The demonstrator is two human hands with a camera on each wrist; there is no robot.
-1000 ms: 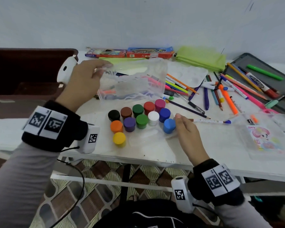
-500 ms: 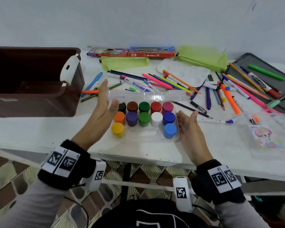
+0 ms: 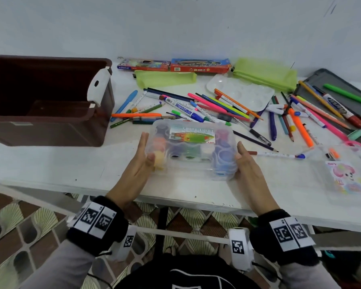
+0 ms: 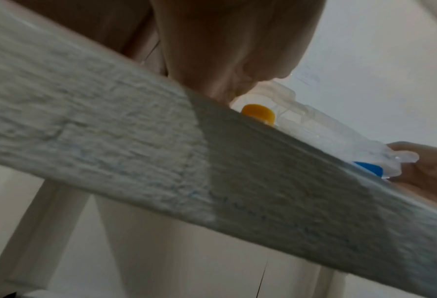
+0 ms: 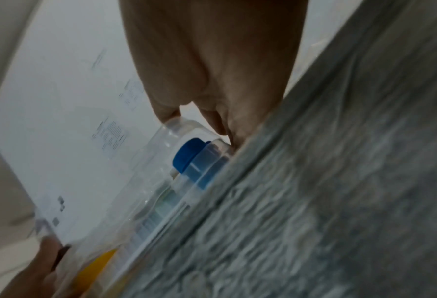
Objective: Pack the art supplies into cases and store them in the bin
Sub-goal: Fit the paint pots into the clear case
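Brown storage bin (image 3: pixel 50 101) sits at ten o'clock. At table centre, the left hand (image 3: pixel 141 161) and right hand (image 3: pixel 247 163), fingers straight, press the ends of the closed clear paint-pot case (image 3: pixel 191 149); loose markers (image 3: pixel 206 107) lie at one o'clock.

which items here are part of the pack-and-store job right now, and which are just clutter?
In play:
- clear plastic paint case, lid down over the coloured pots, on the white table
- left hand and right hand, pressing its ends
- brown plastic bin, open, to the left

Lying about for now:
- loose pens and markers
- green mesh pouches
- white paint palette
- two pencil boxes
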